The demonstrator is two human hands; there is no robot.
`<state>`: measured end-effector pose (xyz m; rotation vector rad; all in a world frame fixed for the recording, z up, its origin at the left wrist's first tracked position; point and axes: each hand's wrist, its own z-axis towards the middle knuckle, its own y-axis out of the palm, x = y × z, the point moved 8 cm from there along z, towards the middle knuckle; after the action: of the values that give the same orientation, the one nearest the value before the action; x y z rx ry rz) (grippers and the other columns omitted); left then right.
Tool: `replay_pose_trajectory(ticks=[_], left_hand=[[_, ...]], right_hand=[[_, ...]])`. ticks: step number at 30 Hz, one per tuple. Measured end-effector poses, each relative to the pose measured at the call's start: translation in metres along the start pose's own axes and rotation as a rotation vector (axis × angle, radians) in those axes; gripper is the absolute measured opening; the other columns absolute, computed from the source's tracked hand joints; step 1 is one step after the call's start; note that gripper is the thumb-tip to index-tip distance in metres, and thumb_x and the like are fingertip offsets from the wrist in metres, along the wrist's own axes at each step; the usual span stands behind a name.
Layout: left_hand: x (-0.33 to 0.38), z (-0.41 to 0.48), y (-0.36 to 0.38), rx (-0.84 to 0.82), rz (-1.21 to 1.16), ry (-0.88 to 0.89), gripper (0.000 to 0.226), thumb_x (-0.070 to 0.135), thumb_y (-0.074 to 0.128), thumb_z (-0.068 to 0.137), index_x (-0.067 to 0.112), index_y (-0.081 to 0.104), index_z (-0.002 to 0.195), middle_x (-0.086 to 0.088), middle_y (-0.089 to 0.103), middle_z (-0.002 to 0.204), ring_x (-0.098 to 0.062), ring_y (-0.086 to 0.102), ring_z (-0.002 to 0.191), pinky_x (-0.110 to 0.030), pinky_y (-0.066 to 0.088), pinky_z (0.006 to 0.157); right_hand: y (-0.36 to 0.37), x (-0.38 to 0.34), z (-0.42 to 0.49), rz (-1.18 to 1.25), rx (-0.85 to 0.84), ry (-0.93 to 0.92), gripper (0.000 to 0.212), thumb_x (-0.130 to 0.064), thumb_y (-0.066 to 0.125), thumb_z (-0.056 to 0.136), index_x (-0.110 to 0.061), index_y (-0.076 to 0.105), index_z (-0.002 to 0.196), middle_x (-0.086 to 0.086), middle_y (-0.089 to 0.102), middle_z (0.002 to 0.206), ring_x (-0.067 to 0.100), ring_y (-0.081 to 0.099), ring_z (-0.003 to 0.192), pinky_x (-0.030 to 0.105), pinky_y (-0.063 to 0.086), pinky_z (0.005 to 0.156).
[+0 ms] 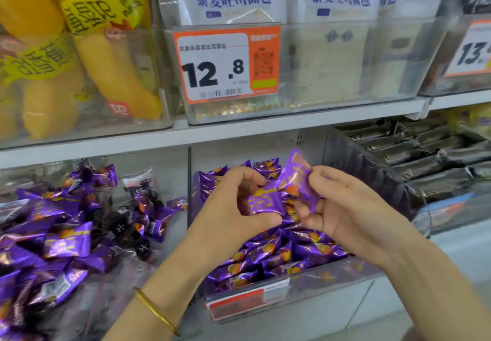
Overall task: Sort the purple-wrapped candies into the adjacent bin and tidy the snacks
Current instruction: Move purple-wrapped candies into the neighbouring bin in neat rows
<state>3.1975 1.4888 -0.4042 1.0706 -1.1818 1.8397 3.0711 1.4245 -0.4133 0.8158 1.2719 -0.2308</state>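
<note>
Candy [263,203] pinched in my left grip [228,207], second candy [297,178] in my right grip [345,207], both over the bin [305,285] just below them; I'd lay each flat on the pile [279,255] there, labels aligned, releasing gently.

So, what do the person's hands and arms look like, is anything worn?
Both forearms are bare, no sleeves or gloves. The left hand has a thin gold bangle at its wrist. The right hand wears nothing that shows; no rings seen.

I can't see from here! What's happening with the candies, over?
Left grip holds one purple candy. Right grip pinches second candy. Both over middle bin. Nothing blocking.
</note>
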Motion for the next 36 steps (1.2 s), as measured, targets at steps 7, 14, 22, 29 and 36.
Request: replay_pose_trajectory(ticks=[7,14,22,29,36], left_hand=[[0.016,0.004,0.038,-0.061,0.133,0.126,0.058,0.006,0.078,0.068,0.031,0.045,0.108,0.009,0.054,0.106,0.001,0.056,0.087,-0.010,0.044,0.071],[-0.008,0.007,0.049,-0.177,0.330,0.113,0.039,0.004,0.063,0.082,0.035,0.055,0.105,0.018,0.047,0.103,0.001,0.051,0.092,-0.011,0.042,0.075],[-0.024,0.017,0.086,-0.306,0.778,0.151,0.015,0.036,0.066,0.082,0.026,0.071,0.091,0.007,0.044,0.095,-0.015,0.036,0.101,-0.028,0.035,0.088],[-0.032,0.022,0.081,-0.260,0.809,0.062,0.015,0.032,0.066,0.083,0.019,0.071,0.084,0.003,0.044,0.094,-0.018,0.037,0.102,-0.034,0.041,0.088],[-0.037,0.022,0.080,-0.209,0.784,0.053,0.014,0.024,0.062,0.087,0.015,0.072,0.088,0.003,0.046,0.098,-0.017,0.038,0.103,-0.033,0.044,0.084]], right_hand=[[-0.019,0.004,-0.008,-0.293,0.092,0.085,0.023,-0.015,0.080,0.064,-0.017,0.069,0.084,0.008,0.067,0.082,0.020,0.064,0.065,0.031,0.057,0.063],[-0.080,-0.012,-0.028,-0.585,0.235,0.169,0.042,0.002,0.076,0.068,-0.017,0.061,0.102,0.010,0.060,0.089,0.016,0.062,0.070,0.025,0.056,0.061],[-0.084,0.004,-0.033,-0.780,0.138,0.245,0.024,0.002,0.074,0.073,-0.013,0.073,0.091,0.019,0.068,0.098,0.018,0.061,0.080,0.040,0.053,0.082],[-0.073,0.001,-0.026,-0.834,0.146,0.101,0.024,0.000,0.074,0.073,-0.015,0.073,0.092,-0.013,0.070,0.085,-0.007,0.061,0.074,0.006,0.043,0.066],[-0.065,0.005,-0.028,-1.045,0.167,0.033,0.029,0.000,0.079,0.068,-0.022,0.073,0.086,-0.013,0.069,0.087,-0.005,0.062,0.069,0.019,0.052,0.068]])
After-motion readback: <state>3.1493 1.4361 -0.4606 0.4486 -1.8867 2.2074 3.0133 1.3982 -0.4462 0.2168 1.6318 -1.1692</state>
